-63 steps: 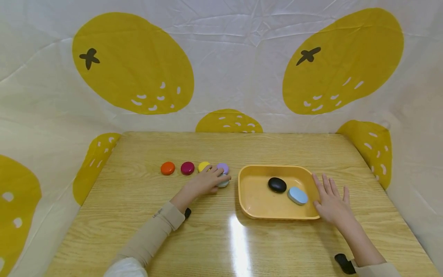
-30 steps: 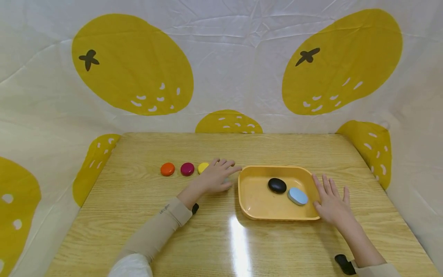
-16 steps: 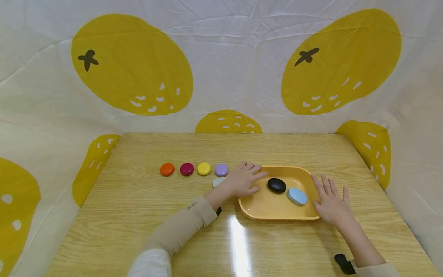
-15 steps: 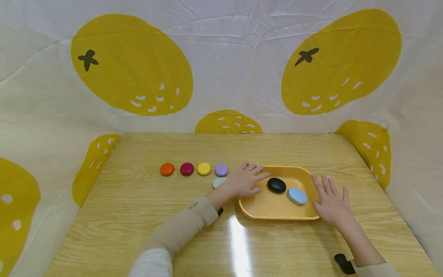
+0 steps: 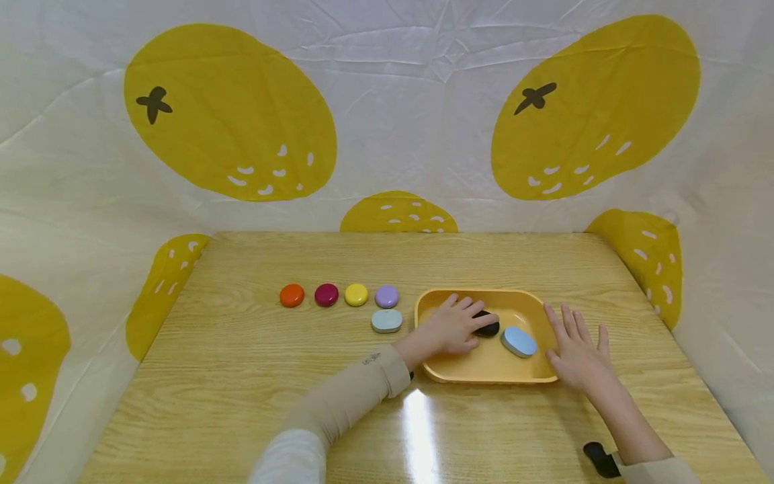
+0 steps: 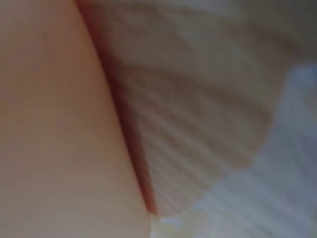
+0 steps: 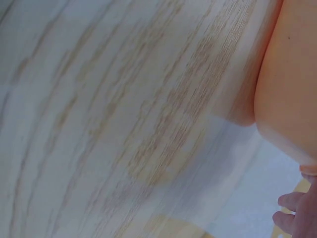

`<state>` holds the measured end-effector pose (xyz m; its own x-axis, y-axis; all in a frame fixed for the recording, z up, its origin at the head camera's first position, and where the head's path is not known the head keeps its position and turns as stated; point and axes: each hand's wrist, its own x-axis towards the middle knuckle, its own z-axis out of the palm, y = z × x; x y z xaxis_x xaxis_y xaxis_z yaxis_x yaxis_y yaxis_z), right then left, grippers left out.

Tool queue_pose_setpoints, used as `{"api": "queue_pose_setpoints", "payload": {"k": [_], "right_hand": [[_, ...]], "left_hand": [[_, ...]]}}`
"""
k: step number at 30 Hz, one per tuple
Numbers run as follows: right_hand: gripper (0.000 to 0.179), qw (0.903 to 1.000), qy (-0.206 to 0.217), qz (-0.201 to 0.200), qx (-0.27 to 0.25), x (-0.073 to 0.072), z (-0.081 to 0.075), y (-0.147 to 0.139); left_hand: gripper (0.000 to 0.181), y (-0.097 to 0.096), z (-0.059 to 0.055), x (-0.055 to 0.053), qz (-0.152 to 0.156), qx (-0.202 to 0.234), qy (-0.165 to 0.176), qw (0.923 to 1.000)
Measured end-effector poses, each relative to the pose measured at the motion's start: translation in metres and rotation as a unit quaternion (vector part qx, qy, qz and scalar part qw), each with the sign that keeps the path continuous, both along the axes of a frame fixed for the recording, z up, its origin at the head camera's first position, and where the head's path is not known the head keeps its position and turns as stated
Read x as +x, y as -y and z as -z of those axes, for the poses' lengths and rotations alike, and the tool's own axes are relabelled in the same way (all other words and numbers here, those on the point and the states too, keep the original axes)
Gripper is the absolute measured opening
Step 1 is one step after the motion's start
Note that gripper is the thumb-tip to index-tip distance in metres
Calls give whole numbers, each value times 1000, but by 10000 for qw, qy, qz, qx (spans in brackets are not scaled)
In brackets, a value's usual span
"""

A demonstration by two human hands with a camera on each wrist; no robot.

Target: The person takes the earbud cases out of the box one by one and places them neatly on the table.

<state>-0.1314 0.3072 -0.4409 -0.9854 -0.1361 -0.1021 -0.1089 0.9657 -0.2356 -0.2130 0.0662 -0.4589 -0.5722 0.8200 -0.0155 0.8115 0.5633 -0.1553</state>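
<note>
In the head view my left hand (image 5: 450, 327) reaches into a yellow-orange tray (image 5: 432, 366) from the left. Its fingers are spread, with one lying over a smooth black oval piece (image 5: 488, 329) that they partly hide. Whether the fingers touch that piece, I cannot tell. To its right in the tray lies a light blue oval piece (image 5: 519, 342). My right hand (image 5: 579, 353) rests with straight fingers against the tray's right rim. A pale grey-green oval piece (image 5: 387, 321) lies on the table just left of the tray.
A row of glossy round pieces runs across the wooden table (image 5: 242, 376): orange (image 5: 292, 296), magenta (image 5: 326, 295), yellow (image 5: 356, 294) and lilac (image 5: 387, 296). A white cloth (image 5: 417, 134) with yellow fruit prints hangs behind. Both wrist views show mostly skin, cloth and wood.
My left hand has let go of the pale grey-green piece below the lilac one and moved right into the tray, over the black piece. The right hand has stayed at the rim.
</note>
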Motion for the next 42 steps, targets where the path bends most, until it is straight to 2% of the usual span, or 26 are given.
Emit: {"api": "queue_pose_setpoints", "payload": {"k": [12,18,27,36,42], "right_hand": [[77,10000,-31,-3,-10,0,-2,0],[77,10000,-24,-12,-18,0,-2,0],[77,10000,-46,-24,-28,0,0,-1],[78,10000,-29,-3,-23,0,0,0],[79,10000,-26,4,-33,1,0,1]], "left_hand": [[52,-19,6,3,-217,-422,193,9987],[51,-22,7,3,-344,-636,265,9970],[48,-23,12,2,-377,-553,250,9974],[45,-21,15,4,-275,-523,-145,9981],[43,-15,13,5,-59,-553,-722,9958]]}}
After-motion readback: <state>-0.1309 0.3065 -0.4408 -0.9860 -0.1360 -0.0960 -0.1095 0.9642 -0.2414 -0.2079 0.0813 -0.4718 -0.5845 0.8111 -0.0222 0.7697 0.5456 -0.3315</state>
